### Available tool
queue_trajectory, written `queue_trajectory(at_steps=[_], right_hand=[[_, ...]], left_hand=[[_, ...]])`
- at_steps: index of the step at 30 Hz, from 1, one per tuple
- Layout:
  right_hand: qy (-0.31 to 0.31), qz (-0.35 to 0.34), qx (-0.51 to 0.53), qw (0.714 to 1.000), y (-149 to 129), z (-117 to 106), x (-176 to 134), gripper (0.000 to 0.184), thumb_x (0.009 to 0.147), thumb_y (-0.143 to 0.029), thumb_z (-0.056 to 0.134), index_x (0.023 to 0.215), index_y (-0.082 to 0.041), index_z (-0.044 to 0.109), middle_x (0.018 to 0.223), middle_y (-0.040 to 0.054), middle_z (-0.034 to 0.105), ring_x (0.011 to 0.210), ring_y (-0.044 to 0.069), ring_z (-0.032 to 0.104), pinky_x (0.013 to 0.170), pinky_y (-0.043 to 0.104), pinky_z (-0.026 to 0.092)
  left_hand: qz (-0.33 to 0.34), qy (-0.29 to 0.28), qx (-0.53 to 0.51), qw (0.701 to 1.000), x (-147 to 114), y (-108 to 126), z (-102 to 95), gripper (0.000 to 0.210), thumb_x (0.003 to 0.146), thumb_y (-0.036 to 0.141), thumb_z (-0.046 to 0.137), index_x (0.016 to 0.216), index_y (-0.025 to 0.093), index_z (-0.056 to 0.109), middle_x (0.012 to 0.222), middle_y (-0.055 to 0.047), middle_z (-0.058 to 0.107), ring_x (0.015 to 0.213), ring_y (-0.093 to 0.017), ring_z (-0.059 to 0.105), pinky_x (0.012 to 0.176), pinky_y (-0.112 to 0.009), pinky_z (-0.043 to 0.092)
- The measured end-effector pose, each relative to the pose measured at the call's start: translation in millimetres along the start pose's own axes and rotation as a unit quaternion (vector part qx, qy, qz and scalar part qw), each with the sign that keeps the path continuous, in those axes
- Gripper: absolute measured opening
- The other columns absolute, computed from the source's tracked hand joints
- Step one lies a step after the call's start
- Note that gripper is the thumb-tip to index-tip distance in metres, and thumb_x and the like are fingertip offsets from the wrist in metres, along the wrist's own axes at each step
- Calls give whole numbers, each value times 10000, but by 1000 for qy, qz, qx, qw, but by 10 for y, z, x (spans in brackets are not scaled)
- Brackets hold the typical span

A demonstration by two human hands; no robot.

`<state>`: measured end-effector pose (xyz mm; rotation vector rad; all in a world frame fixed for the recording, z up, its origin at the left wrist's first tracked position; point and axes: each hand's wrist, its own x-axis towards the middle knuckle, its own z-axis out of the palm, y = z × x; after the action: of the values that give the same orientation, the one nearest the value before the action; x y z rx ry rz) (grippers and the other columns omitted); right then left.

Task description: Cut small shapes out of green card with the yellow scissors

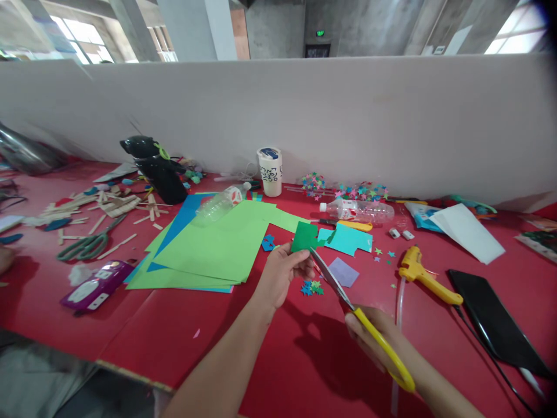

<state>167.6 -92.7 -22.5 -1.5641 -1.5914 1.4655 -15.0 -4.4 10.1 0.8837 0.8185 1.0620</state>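
Note:
Between the thumb and fingers of my left hand (282, 270) is a piece of dark green paper (305, 237), held up over the red table. My right hand (374, 334) grips yellow-handled scissors (383, 348), whose blades point up and left to the paper's lower right edge. Whether the blades are closed on the paper I cannot tell. Beneath and beside the hands lie small star cut-outs (312, 287), a lilac paper square (343, 271) and turquoise paper pieces (350, 238).
Green and blue sheets (209, 244) lie left of my hands. A yellow glue gun (429, 276) and a black tablet-like slab (496, 319) are on the right. Plastic bottles (359, 211), a patterned cup (270, 172) and a black flask (159, 174) stand or lie before a partition (278, 110).

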Motion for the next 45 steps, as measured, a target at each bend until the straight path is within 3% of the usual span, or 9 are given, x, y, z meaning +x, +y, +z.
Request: queue_trajectory(at_steps=[5, 23, 31, 40, 45], right_hand=[[-5, 11, 3, 1000, -21, -10, -9, 508, 745, -694, 330, 585, -212, 319, 384, -104, 288, 286, 43, 271, 309, 185, 178], [-12, 43, 25, 999, -29, -20, -10, 474, 742, -650, 401, 567, -219, 309, 371, -120, 232, 272, 36, 224, 262, 156, 167], [-14, 37, 6, 999, -31, -36, -13, 413, 792, -547, 428, 574, -212, 324, 395, -119, 231, 278, 35, 246, 260, 143, 195], [-6, 26, 5, 1000, -24, -43, 12, 438, 781, -570, 429, 561, -205, 328, 391, -115, 240, 285, 28, 246, 280, 146, 168], [-16, 30, 34, 999, -21, -42, 4, 471, 752, -632, 418, 570, -204, 343, 352, -118, 267, 254, 28, 247, 261, 144, 166]], left_hand=[[35, 7, 40, 999, 4, 6, 4, 182, 695, 296, 605, 738, 125, 558, 577, -8, 584, 439, -96, 539, 426, -203, 404], [25, 12, 55, 998, 23, 25, -38, 183, 673, 299, 621, 721, 130, 569, 534, 7, 568, 398, -81, 503, 406, -204, 397], [31, 13, 58, 998, 24, 12, -40, 150, 689, 279, 606, 714, 137, 566, 536, 17, 559, 397, -76, 500, 400, -200, 390], [31, 8, 64, 997, 23, 7, -40, 162, 698, 286, 595, 732, 132, 555, 549, 7, 565, 405, -84, 509, 405, -203, 391], [69, 31, 89, 993, 25, 13, -51, 162, 709, 295, 582, 705, 139, 537, 558, 15, 567, 429, -79, 510, 441, -205, 396]])
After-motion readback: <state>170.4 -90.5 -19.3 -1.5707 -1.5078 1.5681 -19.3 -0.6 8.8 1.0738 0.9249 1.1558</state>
